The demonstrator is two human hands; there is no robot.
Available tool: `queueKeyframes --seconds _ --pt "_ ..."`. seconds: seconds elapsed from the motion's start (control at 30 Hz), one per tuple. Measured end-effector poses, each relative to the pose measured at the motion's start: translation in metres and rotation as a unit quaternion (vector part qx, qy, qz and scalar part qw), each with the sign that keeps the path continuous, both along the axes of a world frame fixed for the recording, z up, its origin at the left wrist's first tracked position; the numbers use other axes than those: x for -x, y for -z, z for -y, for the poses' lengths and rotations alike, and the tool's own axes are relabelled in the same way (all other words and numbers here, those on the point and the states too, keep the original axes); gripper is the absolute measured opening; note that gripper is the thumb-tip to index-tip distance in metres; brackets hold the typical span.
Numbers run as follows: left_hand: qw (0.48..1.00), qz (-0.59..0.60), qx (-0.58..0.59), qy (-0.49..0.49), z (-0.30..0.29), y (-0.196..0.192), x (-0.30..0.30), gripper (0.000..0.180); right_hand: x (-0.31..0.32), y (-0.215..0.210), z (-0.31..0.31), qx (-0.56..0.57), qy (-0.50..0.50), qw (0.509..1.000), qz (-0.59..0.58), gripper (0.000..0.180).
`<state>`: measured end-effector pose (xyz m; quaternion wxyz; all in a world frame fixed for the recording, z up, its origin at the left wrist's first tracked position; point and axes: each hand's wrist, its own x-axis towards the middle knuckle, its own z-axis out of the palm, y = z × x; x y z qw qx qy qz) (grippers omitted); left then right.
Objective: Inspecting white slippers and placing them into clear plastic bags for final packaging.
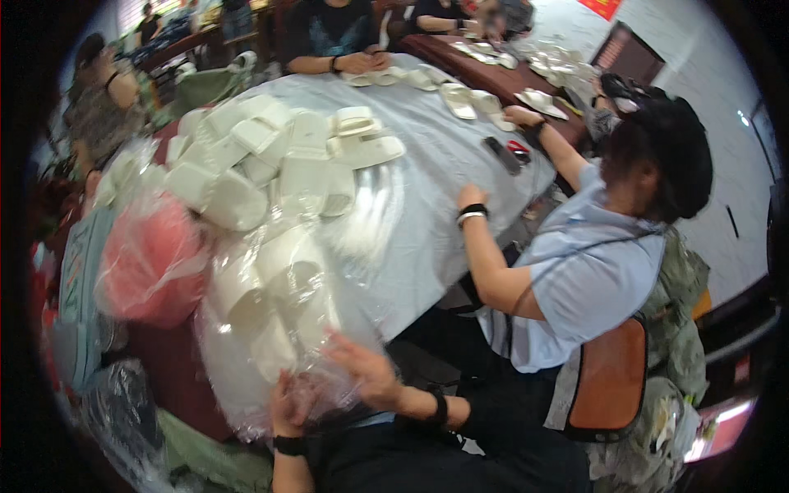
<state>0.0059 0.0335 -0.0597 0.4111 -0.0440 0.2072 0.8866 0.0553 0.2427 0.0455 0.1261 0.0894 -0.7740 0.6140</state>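
A clear plastic bag (218,361) with white slide slippers (273,345) in it lies at the table's near edge, directly before me. My left hand (296,400) is closed on the bag's near end, its fingers partly covered by the shiny film. Just to the right, my right hand (367,374) is raised against the bag's side with fingers stretched out, holding nothing. Both wrists wear black bands. Beyond the bag, a heap of loose white slides (246,144) covers the left part of the table.
A pink bundle in clear plastic (156,259) sits left of the bag, beside a grey-green case (82,296). At my right a co-worker (575,271) reaches across the pale table cover (436,197). A dark phone (501,154) and white slides (457,99) lie further off.
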Motion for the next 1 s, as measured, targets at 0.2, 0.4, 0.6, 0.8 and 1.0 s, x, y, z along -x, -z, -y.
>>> queueKeyframes --seconds 0.2,0.4,0.6,0.8,1.0 --pt "0.999 0.01 0.013 -0.049 0.019 0.039 -0.006 0.066 0.012 0.018 0.038 -0.205 0.008 0.972 -0.112 0.058" --pt "0.996 -0.082 0.033 0.008 0.0 0.003 -0.005 0.104 0.011 0.024 0.055 -0.381 -0.071 0.916 -0.103 0.061" --pt "0.989 -0.115 0.09 0.029 0.018 0.012 -0.002 0.097 0.012 0.026 0.068 -0.517 0.01 0.847 -0.121 0.046" --pt "0.994 -0.087 0.013 0.066 0.003 -0.008 0.005 0.07 0.007 0.012 0.065 -0.57 -0.016 0.815 -0.102 0.044" --pt "0.994 -0.017 0.11 0.018 0.017 -0.01 0.001 0.06 0.012 -0.009 0.04 -0.454 -0.122 0.88 -0.073 0.053"
